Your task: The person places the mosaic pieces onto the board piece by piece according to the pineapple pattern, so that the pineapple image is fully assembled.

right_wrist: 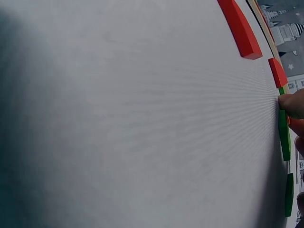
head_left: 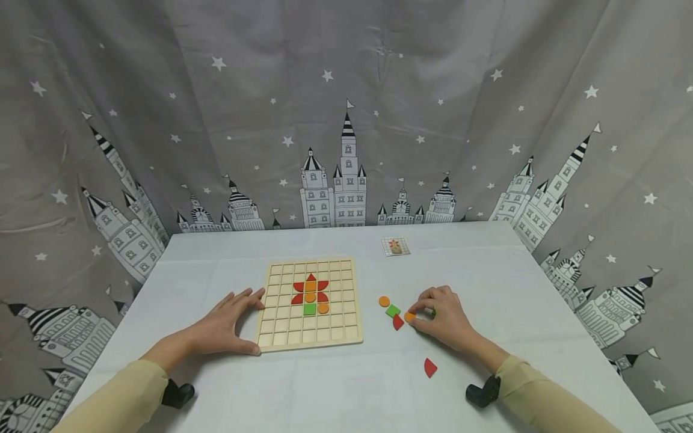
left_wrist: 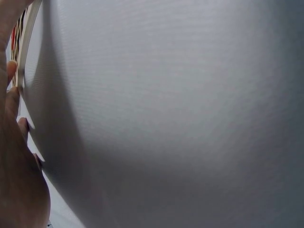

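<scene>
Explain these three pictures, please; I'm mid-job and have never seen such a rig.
There's no machine: a person works bare-handed. The wide picture is taken from the head, the other two from the left and right wrists, so they show mostly white tabletop. On that surface lie a gridded board bearing coloured pieces, some loose pieces in red, green and orange, and a small picture card. The left hand rests spread at the board's left edge; the right hand pinches an orange disc.
</scene>
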Available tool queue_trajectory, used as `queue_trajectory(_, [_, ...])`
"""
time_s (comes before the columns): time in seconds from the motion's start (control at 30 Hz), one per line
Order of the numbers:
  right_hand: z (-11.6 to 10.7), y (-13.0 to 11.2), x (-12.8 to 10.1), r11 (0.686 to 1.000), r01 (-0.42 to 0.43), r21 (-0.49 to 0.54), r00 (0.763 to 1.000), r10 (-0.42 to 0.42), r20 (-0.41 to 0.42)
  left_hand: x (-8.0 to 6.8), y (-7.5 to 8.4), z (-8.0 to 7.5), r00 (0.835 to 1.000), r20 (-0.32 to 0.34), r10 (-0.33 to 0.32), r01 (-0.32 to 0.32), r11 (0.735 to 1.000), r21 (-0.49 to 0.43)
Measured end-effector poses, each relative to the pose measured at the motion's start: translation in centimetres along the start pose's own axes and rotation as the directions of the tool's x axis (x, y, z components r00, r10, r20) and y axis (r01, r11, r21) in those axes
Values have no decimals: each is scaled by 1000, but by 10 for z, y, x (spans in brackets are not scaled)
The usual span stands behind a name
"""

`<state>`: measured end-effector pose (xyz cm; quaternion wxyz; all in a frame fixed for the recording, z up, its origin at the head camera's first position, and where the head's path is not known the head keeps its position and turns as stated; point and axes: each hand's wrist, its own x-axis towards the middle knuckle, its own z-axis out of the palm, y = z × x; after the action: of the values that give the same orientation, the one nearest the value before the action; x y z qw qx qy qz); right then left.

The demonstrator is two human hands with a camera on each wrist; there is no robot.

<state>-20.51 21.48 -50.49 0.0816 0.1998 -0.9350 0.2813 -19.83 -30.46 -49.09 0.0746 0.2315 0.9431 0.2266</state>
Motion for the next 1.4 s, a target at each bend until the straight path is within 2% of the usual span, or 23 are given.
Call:
queue_trajectory(0.27, [-4,-12,18,999,34,9,999,-33,-17,0,1,0,1000,6,-15,15,1000,-3])
queue_trajectory(0.5, [2,-46,50,996,84,41,996,-84,2,-1,-2,0,1000,0,-2,2,1000,2])
queue_trajectory(0.73, [33,-86,78,987,151,60,984,-156,82,-2,-1,0,1000,9,-15,15,1000,0])
queue_trajectory(0.97, [70,-124,96,971,230,68,961,-238,139,-1,-1,0,1000,0,0,0,1000,-6])
queue_trajectory(1.23, [102,-149,104,951,309,26,935,-309,172,-1,0,-1,1000,-1,9,-9,1000,-13])
queue_trajectory(1.4, [110,-159,111,951,308,-10,938,-302,172,-1,0,-2,1000,2,4,-4,1000,-16])
